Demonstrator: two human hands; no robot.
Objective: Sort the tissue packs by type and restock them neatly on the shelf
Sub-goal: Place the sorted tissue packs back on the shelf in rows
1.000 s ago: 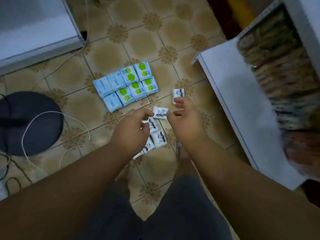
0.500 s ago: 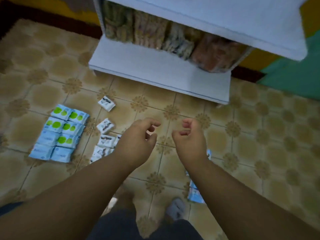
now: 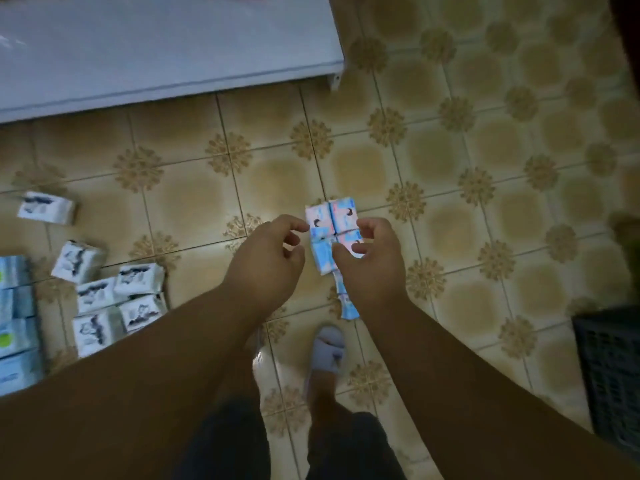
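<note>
view from a head cam looking down at a tiled floor (image 3: 284,188), beige w/ brown flower motifs at the tile corners. two bare forearms reach fwd from the bottom edge.

the left hand (image 3: 266,261) and right hand (image 3: 370,265) hang side by side over a small block of pink-and-blue tissue packs (image 3: 330,225) lying on the floor, center frame. the packs sit edge to edge, approx two across, w/ more of the same kind trailing back toward the person and partly hidden under the right wrist. both hands have fingers loosely curled, thumb and forefinger apart; each grip is narrow and holds nothing. can't tell if the fingertips touch the packs or are just above them.

at far left, a loose cluster of white packs with dark print (image 3: 117,303) lies on the floor, some tilted, some touching. further left, cut by the frame edge, light blue packs with green dots (image 3: 14,323) lie in a tidy column.

top left, the white bottom board of the shelf (image 3: 166,57) sits just above floor level, well apart from the pink-and-blue packs.

bottom center, a foot in a pale slipper (image 3: 327,348) and dark shorts. at the right edge, a dark plastic crate (image 3: 609,375), partly out of frame.
</note>
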